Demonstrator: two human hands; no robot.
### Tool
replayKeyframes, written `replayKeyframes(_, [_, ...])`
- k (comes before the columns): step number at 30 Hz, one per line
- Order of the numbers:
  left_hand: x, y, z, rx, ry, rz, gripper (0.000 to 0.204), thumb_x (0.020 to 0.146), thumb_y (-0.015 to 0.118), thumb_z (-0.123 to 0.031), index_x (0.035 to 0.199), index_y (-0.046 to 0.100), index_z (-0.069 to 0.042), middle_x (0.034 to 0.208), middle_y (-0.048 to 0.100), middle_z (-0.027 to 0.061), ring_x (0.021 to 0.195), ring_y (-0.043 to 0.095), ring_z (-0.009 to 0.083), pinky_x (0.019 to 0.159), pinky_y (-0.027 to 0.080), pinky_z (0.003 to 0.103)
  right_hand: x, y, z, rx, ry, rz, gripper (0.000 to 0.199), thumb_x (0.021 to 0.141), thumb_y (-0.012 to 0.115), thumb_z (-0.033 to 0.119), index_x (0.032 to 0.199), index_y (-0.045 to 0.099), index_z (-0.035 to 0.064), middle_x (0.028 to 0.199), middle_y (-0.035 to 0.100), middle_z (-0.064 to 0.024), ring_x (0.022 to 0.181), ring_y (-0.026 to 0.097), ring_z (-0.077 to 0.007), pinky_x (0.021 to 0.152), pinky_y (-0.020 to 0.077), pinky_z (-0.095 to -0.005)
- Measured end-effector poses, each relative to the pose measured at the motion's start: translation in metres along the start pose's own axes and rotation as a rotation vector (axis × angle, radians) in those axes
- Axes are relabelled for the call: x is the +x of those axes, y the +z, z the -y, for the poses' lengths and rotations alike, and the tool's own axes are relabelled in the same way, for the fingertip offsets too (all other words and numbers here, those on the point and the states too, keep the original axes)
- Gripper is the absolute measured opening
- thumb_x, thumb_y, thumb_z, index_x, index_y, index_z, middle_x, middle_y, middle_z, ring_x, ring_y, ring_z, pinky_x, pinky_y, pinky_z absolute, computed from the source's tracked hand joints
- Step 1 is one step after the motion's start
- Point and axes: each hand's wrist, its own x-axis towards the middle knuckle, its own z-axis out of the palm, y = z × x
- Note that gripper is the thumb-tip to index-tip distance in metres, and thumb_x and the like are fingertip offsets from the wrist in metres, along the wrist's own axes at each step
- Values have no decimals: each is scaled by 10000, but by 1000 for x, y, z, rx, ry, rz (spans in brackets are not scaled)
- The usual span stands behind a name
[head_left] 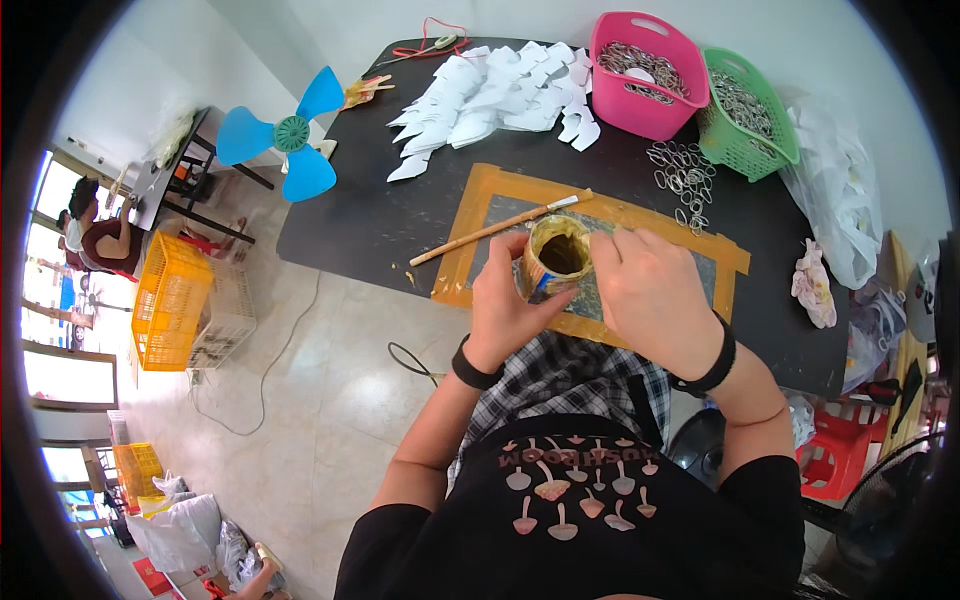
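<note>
My left hand (505, 305) grips a small open can (553, 262) of brown glue from its left side, just above the table's near edge. My right hand (650, 295) rests on the can's right rim, fingers curled over it. A wooden-handled brush (495, 230) lies on the black table (370, 220) just beyond the can, its bristle end pointing right. Under the can lies a grey sheet framed with tan tape (490, 190).
A heap of white cut paper pieces (500, 95) lies at the table's far side. A pink basket (645, 75) and a green basket (745, 110) hold metal rings; loose rings (683, 175) lie near them. A blue fan blade (285, 135) stands left. An orange crate (170, 300) sits on the floor.
</note>
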Motion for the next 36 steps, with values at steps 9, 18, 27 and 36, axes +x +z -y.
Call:
replayKeyframes(9, [0, 6, 2, 58, 117, -35, 732, 588, 861, -156, 1198, 496, 19, 1018, 603, 170, 920, 609, 330, 772, 501, 379, 8, 45, -19, 210, -15, -179, 127, 741, 616, 87, 812, 549, 6, 743, 592, -131, 680, 612, -308, 609, 503, -392])
replayKeyframes(18, [-1, 0, -2, 19, 84, 22, 711, 603, 864, -126, 1198, 503, 21, 1030, 606, 154, 920, 633, 282, 782, 525, 353, 7, 58, -21, 745, 160, -300, 119, 865, 578, 94, 814, 585, -13, 724, 608, -166, 620, 584, -344, 551, 440, -402])
replayKeyframes(27, [2, -1, -3, -48, 71, 53, 699, 632, 860, -118, 1210, 495, 25, 1074, 600, 150, 978, 641, 243, 819, 550, 341, -10, 63, -24, 1491, 502, -189, 184, 942, 562, 138, 961, 645, -24, 656, 533, -21, 600, 424, -41, 517, 363, -230])
replayKeyframes(36, [2, -3, 2, -73, -6, 55, 700, 629, 864, -146, 1209, 505, 9, 1108, 614, 131, 1003, 634, 225, 792, 543, 333, -16, 67, -10, 1151, 474, -381, 221, 965, 533, 150, 992, 644, -40, 758, 620, -27, 620, 508, -76, 544, 403, -244])
